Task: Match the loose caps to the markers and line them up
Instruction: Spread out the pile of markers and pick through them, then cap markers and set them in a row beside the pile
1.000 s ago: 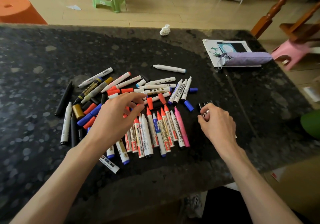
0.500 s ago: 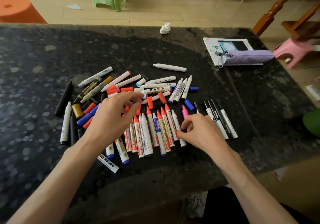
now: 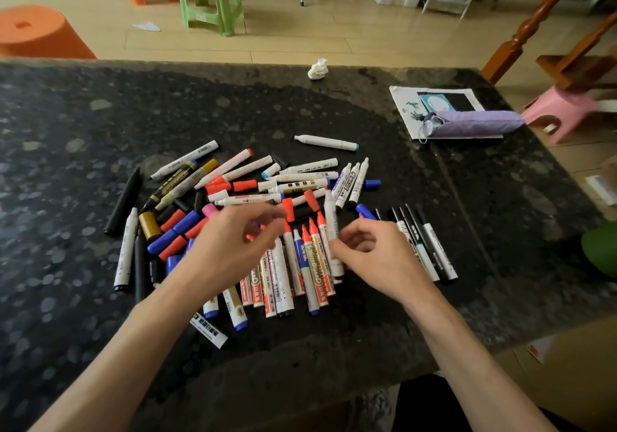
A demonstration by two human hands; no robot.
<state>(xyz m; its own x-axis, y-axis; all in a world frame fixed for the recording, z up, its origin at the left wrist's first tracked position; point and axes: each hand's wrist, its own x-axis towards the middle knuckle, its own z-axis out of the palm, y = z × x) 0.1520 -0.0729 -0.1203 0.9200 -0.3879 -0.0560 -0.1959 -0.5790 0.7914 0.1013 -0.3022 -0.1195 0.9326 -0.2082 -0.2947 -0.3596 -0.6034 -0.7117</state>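
Note:
A heap of uncapped markers (image 3: 290, 264) and loose caps lies on the dark stone table (image 3: 100, 124). Red caps (image 3: 245, 185), blue caps (image 3: 372, 183), a gold cap (image 3: 149, 224) and a pink cap (image 3: 209, 210) are scattered among them. Several thin black-and-white pens (image 3: 420, 244) lie side by side at the right. My right hand (image 3: 377, 258) pinches a white marker (image 3: 331, 218) at the right end of the middle row. My left hand (image 3: 233, 244) hovers over the pile with its fingers curled and blurred, so what it holds is unclear.
A crumpled paper ball (image 3: 318, 68) sits near the table's far edge. A purple pouch (image 3: 474, 123) lies on a booklet (image 3: 404, 97) at the far right. A green object (image 3: 601, 251) pokes in at the right edge. Plastic stools stand on the floor beyond.
My right hand left the thin pens lined up at the right, moved left to the middle row and took hold of a white marker. My left hand's fingers curled in over the pile.

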